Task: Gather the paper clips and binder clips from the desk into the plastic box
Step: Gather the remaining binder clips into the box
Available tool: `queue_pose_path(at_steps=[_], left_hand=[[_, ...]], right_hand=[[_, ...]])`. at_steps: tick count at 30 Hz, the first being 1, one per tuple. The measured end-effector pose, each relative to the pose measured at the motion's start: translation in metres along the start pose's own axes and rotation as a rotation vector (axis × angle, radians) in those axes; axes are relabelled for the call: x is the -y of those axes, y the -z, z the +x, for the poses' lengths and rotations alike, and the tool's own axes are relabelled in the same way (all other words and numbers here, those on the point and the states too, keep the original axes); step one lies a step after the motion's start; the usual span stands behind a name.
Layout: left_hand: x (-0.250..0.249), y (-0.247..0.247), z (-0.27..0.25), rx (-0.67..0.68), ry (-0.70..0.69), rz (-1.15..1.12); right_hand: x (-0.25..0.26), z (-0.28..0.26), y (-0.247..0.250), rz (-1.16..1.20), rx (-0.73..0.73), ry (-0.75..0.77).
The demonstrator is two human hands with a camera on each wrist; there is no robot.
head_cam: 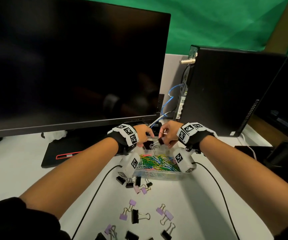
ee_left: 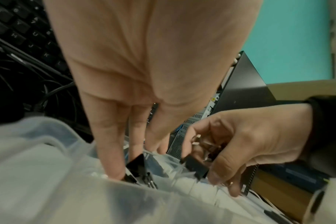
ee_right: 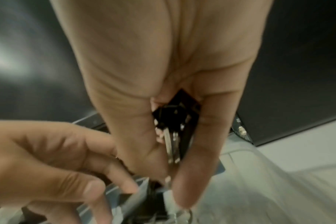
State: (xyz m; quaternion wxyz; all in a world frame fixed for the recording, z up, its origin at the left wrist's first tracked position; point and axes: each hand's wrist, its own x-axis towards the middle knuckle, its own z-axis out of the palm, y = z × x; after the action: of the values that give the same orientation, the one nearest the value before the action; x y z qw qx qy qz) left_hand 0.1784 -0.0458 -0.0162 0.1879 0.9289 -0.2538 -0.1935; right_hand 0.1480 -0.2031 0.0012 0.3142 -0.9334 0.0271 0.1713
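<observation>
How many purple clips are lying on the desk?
7 purple clips: two by the plastic box, four mid-desk, one at the picture's bottom edge; others may be hidden.

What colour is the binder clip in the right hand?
Black binder clip, clearest in the right wrist view.

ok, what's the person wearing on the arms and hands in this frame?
Both forearms are bare, with black sleeves pushed up near the elbows. Each wrist carries a black strap ringed with white blocks printed with black square fiducial tags: left wrist band, right wrist band. A white tagged camera housing hangs under each wrist, trailing a black cable. The hands are ungloved.
</observation>
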Motion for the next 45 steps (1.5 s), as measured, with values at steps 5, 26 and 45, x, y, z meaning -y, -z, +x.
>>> queue_pose_path(at_steps=[5, 26, 45], left_hand=[[0.002, 0.000, -0.008, -0.033, -0.121, 0.171], [-0.010, 0.009, -0.106, 0.035, -0.178, 0.294], [0.017, -0.042, -0.173, 0.258, -0.102, 0.232]], right_hand=[[0.000, 0.002, -0.007, -0.114, 0.043, 0.051], [0.015, -0.075, -0.008, -0.464, 0.011, 0.243], [0.023, -0.134, -0.099, -0.528, 0.318, 0.436]])
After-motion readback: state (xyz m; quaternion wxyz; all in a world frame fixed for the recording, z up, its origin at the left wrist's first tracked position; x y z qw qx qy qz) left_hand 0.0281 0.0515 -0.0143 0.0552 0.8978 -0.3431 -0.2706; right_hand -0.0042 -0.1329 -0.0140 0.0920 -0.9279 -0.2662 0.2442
